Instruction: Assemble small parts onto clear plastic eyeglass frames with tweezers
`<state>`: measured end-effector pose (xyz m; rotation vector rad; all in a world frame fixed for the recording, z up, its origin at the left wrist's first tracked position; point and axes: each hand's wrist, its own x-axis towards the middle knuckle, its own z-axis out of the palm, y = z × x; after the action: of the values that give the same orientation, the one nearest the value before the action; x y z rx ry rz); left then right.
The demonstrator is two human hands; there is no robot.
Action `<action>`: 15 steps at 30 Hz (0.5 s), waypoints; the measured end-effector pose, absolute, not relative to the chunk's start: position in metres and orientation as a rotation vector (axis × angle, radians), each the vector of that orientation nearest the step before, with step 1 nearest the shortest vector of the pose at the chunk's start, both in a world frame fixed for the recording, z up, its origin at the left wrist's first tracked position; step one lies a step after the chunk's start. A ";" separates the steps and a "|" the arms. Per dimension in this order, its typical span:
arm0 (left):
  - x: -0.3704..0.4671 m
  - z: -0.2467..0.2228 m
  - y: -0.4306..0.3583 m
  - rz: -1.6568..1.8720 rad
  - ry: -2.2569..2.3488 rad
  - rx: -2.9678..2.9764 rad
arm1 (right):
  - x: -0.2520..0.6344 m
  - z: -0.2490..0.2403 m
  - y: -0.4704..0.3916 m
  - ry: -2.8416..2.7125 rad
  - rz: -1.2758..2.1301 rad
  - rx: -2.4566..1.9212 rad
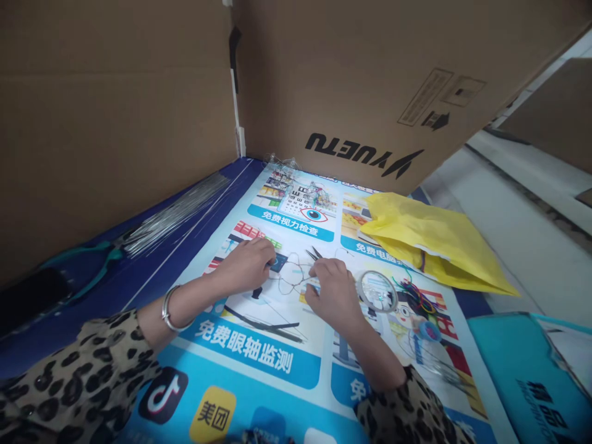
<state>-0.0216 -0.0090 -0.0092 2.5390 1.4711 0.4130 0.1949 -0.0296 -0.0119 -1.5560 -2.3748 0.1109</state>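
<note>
A thin wire bent into several rounded loops (292, 274) spans the gap between my hands, over the printed sheet. At its left end, my left hand (252, 262) has its fingers closed in a pinch on the wire. My right hand (335, 293) is curled at the other side, thumb close to the loops. Past its knuckles stick out two pointed metal tips (314, 253), slightly apart; the rest of that tool is hidden by the hand. Just right of this hand lies a clear round dish or tape roll (378, 291) with small shiny bits inside.
Straight wires (178, 209) and teal-handled pliers (99, 256) lie at left. Tangled wire scraps (312, 196) sit at the back. To the right are a yellow bag (435, 237), coloured cords (419, 297) and a teal box (522, 370). Cardboard walls (351, 80) enclose the back and left.
</note>
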 end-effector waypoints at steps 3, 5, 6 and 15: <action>-0.022 -0.010 -0.008 0.420 1.465 2.536 | 0.194 -0.011 -0.030 -2.377 0.111 -1.561; -0.022 -0.010 -0.008 0.422 1.466 2.535 | 0.194 -0.010 -0.030 -2.375 0.106 -1.570; -0.022 -0.010 -0.008 0.422 1.468 2.536 | 0.193 -0.010 -0.031 -2.373 0.102 -1.577; -0.023 -0.011 -0.008 0.452 1.435 2.522 | 0.195 -0.010 -0.030 -2.384 0.113 -1.592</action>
<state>-0.0235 -0.0081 -0.0110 2.5216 1.4351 0.4520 0.1949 -0.0301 -0.0102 -1.5916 -2.3843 0.1130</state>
